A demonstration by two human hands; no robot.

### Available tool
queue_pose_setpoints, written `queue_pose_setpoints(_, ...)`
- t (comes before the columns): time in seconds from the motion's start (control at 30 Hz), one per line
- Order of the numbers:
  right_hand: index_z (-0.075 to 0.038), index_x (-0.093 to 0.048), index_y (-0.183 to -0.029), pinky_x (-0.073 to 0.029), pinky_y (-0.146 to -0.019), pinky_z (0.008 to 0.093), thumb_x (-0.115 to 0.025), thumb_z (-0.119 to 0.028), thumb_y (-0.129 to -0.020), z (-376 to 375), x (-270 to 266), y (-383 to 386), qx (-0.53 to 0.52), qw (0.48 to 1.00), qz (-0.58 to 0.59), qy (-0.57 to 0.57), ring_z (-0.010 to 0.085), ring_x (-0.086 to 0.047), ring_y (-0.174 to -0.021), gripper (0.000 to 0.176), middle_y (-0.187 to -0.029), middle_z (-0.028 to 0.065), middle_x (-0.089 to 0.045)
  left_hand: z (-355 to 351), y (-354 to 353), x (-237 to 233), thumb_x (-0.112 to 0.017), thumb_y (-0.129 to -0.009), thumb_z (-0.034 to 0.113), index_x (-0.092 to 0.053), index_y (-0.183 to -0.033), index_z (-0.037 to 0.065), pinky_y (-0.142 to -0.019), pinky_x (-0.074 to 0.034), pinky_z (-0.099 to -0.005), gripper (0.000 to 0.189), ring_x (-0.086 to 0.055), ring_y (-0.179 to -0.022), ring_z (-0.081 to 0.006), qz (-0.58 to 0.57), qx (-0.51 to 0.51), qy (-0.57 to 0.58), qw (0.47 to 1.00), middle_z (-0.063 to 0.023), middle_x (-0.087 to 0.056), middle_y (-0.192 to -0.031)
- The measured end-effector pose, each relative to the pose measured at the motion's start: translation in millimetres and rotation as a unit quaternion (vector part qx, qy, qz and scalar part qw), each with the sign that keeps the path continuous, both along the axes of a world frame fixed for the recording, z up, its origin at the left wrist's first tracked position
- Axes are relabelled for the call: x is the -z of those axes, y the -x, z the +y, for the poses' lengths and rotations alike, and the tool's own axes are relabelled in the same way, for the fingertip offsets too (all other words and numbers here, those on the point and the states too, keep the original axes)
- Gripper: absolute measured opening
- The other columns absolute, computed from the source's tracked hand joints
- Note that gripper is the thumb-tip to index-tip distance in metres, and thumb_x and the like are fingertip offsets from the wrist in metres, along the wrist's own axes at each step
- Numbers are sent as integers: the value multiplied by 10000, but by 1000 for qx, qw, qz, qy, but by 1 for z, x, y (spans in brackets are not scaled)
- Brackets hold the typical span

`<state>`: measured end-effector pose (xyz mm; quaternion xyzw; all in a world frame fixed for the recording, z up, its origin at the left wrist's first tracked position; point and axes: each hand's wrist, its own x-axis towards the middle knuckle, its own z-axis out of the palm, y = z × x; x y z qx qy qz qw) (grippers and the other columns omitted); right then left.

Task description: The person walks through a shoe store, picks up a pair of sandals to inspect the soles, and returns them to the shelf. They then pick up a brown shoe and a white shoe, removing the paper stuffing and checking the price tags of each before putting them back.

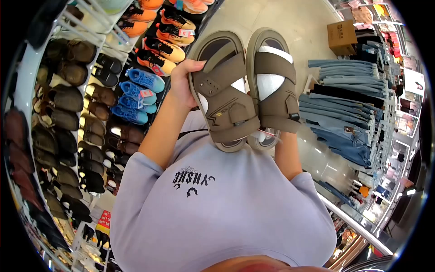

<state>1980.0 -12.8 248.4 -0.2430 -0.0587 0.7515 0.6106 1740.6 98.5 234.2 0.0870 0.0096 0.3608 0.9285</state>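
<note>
A pair of brown strapped sandals is held up in front of my chest, soles away from me. My left hand is closed on the outer edge of the left sandal, its thumb over the rim. The right sandal is beside it, with white stuffing under its straps. My right hand is mostly hidden behind this sandal; the right forearm runs up to it. A small tag hangs between the heels.
On the left, shelves hold rows of brown and black shoes, blue sneakers and orange sneakers. To the right, jeans hang on a rack near a cardboard box. Tiled floor shows beyond the sandals.
</note>
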Motion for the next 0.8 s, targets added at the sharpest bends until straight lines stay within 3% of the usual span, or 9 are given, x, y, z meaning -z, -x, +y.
queue_pose_setpoints(0.07,-35,-325,-1364,-419,-954,518,-390,-500,-898,-2,-11,10,-92,992,0,-81,387,-480,-1153,662,-1336,237,-394,-16,8,0,-462,-774,236,-469,-1228,-53,-901,-470,-419,539,-596,-1021,-302,-27,-16,-2,1000,-200,-581,-1149)
queue_pose_setpoints(0.17,-60,-435,-1298,-420,-954,391,-462,-472,-865,-16,-3,16,-144,985,-94,5,270,-479,-1174,598,-1249,138,-521,-62,27,3,-476,-755,239,-467,-1232,-49,-899,-469,-424,558,-594,-1024,-306,-8,-64,21,998,-200,-579,-1154)
queue_pose_setpoints(0.3,-55,-452,-1281,-400,-972,440,-452,-463,-886,-53,35,50,-145,790,-582,-128,331,-486,-1147,568,-1254,182,-503,-147,65,14,-497,-732,250,-472,-1238,-23,-903,-465,-432,576,-594,-1023,-313,61,-165,112,978,-191,-580,-1159)
queue_pose_setpoints(0.33,-66,-453,-1284,-401,-971,439,-456,-440,-890,-60,41,58,-189,908,-364,-92,320,-491,-1142,543,-1263,163,-500,-171,79,23,-502,-729,250,-474,-1238,-14,-903,-465,-433,575,-594,-1021,-314,60,-179,113,975,-188,-580,-1161)
queue_pose_setpoints(0.37,-76,-453,-1286,-403,-970,439,-460,-418,-895,-69,47,66,-229,965,-126,-30,308,-495,-1137,519,-1273,144,-497,-196,93,32,-506,-725,250,-476,-1238,-5,-904,-464,-434,574,-594,-1020,-315,59,-191,116,973,-185,-579,-1163)
queue_pose_setpoints(0.4,-88,-451,-1285,-431,-939,436,-442,-393,-911,-71,62,75,-260,963,-65,-23,289,-510,-1119,483,-1267,129,-496,-214,106,34,-508,-726,254,-482,-1230,-5,-904,-464,-434,567,-598,-1010,-315,49,-220,117,967,-187,-579,-1161)
queue_pose_setpoints(0.5,-65,-446,-1275,-463,-900,414,-418,-383,-926,-99,46,142,-302,934,-188,-22,269,-526,-1094,473,-1243,126,-504,-284,156,33,-505,-750,278,-481,-1251,24,-922,-450,-439,561,-571,-1053,-313,49,-338,125,932,-178,-556,-1202)
queue_pose_setpoints(0.67,-43,-413,-1283,-460,-886,319,-468,-369,-916,-134,38,208,-429,880,-203,-2,192,-545,-1052,494,-1194,99,-536,-370,191,21,-401,-858,622,-514,-1243,79,-943,-427,-454,676,-534,-1103,-294,-26,-458,177,871,-120,-549,-1223)
queue_pose_setpoints(0.8,-31,-426,-1257,-458,-877,306,-479,-352,-917,-168,51,250,-461,864,-197,-56,178,-539,-1055,471,-1169,92,-543,-436,193,69,-391,-852,637,-529,-1227,89,-935,-433,-459,679,-539,-1096,-289,-50,-482,180,856,-115,-564,-1197)
